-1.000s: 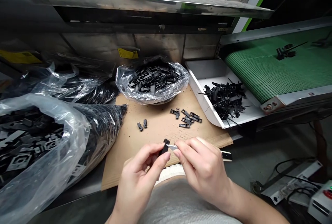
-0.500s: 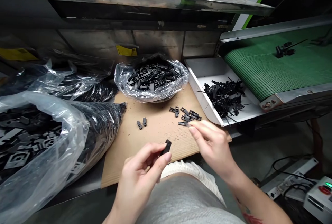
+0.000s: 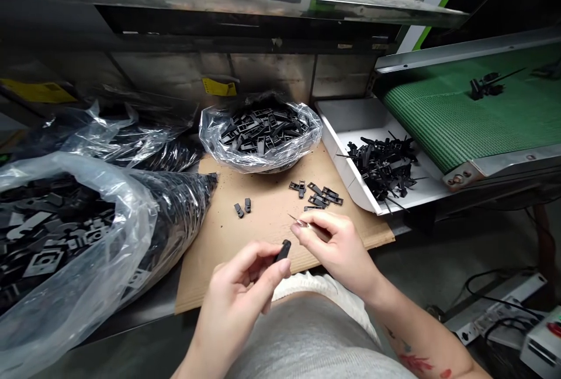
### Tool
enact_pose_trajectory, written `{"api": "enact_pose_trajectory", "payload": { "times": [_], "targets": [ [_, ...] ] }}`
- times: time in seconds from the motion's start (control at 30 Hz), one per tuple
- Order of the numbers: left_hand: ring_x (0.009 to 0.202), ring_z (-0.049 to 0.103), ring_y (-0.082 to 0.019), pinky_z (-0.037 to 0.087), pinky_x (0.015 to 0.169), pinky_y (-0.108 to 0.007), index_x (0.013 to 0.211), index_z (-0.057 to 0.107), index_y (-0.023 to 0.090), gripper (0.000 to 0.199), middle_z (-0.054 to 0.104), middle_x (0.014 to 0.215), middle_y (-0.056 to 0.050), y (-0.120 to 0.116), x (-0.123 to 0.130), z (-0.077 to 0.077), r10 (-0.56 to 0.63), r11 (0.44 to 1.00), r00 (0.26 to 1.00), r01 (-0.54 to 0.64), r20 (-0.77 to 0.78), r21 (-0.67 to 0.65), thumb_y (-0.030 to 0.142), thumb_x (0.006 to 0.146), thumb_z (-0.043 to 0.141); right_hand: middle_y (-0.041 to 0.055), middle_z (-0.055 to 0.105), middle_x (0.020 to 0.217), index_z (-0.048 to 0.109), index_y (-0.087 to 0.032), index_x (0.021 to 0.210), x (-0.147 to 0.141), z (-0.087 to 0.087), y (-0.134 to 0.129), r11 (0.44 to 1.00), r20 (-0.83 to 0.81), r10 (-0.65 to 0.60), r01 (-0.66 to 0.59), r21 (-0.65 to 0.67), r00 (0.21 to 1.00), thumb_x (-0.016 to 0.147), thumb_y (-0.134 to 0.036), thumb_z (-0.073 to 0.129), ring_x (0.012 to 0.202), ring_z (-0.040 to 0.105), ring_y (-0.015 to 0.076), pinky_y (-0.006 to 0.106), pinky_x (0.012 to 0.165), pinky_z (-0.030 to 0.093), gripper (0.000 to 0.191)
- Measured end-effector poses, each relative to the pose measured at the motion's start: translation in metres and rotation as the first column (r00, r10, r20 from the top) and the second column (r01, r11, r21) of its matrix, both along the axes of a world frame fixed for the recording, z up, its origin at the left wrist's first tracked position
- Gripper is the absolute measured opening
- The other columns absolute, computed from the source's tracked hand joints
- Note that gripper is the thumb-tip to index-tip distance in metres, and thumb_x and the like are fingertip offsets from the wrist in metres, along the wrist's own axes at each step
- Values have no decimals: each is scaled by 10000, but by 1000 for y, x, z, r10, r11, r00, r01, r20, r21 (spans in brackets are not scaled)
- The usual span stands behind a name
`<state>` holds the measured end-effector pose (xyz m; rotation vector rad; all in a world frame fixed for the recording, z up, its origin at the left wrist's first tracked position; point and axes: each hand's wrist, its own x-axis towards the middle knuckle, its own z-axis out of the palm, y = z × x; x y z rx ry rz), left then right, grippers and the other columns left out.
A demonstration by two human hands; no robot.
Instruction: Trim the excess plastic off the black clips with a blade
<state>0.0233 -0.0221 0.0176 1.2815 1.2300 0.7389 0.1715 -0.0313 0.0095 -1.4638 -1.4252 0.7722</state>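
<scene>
Between the thumb and fingers of my left hand (image 3: pixel 245 282) is a small black plastic part (image 3: pixel 283 251), held tilted with its rounded end up. Close to its right, my right hand (image 3: pixel 335 244) pinches a slim pointed metal blade (image 3: pixel 298 221), its tip directed left; most of the tool is hidden by the fingers. Several black rectangular frame-like parts (image 3: pixel 323 195) lie on the cardboard (image 3: pixel 263 230) just beyond my right hand. Two small black parts (image 3: pixel 242 207) rest on the cardboard's left side.
A clear bag (image 3: pixel 263 162) full of black parts stands behind. At left bulges a larger plastic bag (image 3: pixel 144 215) of dark pieces. A white tray (image 3: pixel 350 177) with spindly black mouldings (image 3: pixel 385 165) sits right, below the end of a green conveyor belt (image 3: pixel 456 116) carrying another moulding.
My right hand has moved left, from beside the loose frame-like parts to near my left hand, and the pointed blade now shows. My left hand holds the black part almost unchanged.
</scene>
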Motion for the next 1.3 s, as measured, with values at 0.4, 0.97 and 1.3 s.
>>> {"api": "enact_pose_trajectory", "payload": {
  "times": [0.4, 0.97, 1.3],
  "targets": [
    [315, 298, -21, 135, 364, -175, 789, 569, 159, 250, 597, 510, -2, 13, -3, -2, -94, 950, 964, 163, 250, -268, 393, 800, 483, -40, 481, 552, 615, -147, 668, 5, 0, 0, 949, -342, 137, -223, -225, 930, 771, -284, 587, 521, 417, 79, 196, 482, 323, 173],
    [454, 403, -41, 290, 451, -127, 798, 553, 194, 264, 455, 484, 74, 16, -4, -13, -24, 987, 969, 62, 246, -149, 456, 771, 558, -39, 456, 506, 603, -133, 653, 1, -3, -6, 950, -361, 88, -187, -251, 929, 791, -328, 569, 459, 373, 63, 178, 419, 303, 241],
    [594, 569, -84, 436, 562, -166, 1031, 563, 139, 333, 671, 721, -23, 35, -4, -24, 54, 938, 895, 106, 442, -330, 268, 737, 651, 61, 621, 698, 626, -114, 881, -14, -12, -19, 918, 510, 94, -272, 287, 855, 885, -210, 453, 631, 552, 158, 263, 571, 440, 198]
  ]
}}
